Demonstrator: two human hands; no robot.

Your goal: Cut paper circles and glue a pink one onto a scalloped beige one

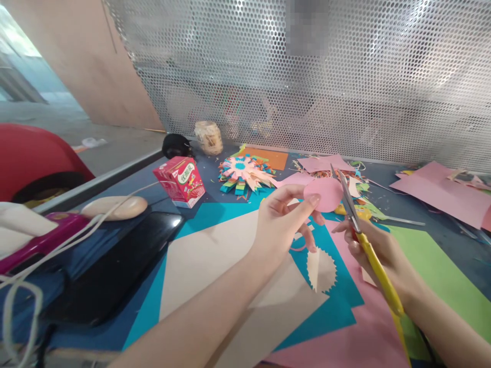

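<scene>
A pink paper circle (325, 194) is pinched between the thumb and fingers of my left hand (286, 214), over the middle of the table. My right hand (370, 243) grips a pair of yellow-handled scissors (359, 225), with the blades pointing up and slightly apart at the circle's right edge. Below my left hand lies a cream paper piece with a zigzag edge (322, 271), on teal paper (303, 327). A large cream sheet (207, 276) is under my left forearm. Farther back sits a layered paper flower (241, 171) with a teal centre.
A pink drink carton (182, 183), a black keyboard-like slab (118, 271), a computer mouse (115, 208) and a white cable occupy the left side. A jar (209, 138) stands by the perforated metal panel (249, 66). Green paper (437, 271), pink sheets (441, 191) and paper scraps lie right.
</scene>
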